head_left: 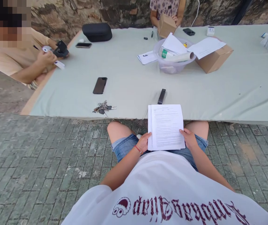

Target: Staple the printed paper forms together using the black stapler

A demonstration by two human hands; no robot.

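Observation:
I sit at the near edge of a table covered in pale green cloth (129, 78). A stack of printed white sheets (166, 126) rests on my lap, its top edge lying on the table edge. My left hand (144, 142) grips the stack's lower left side; a red thread bracelet is on that wrist. My right hand (189, 138) grips the stack's lower right side. Just beyond the papers lies a slim black device (161, 96).
On the table lie a bunch of keys (103, 107), a black phone (100, 85), a black case (97, 32), a clear bowl (171, 64) with a roll and papers, and a cardboard box (215, 59). One person sits left handling small items; another opposite holds a box (166, 25). Brick paving lies below.

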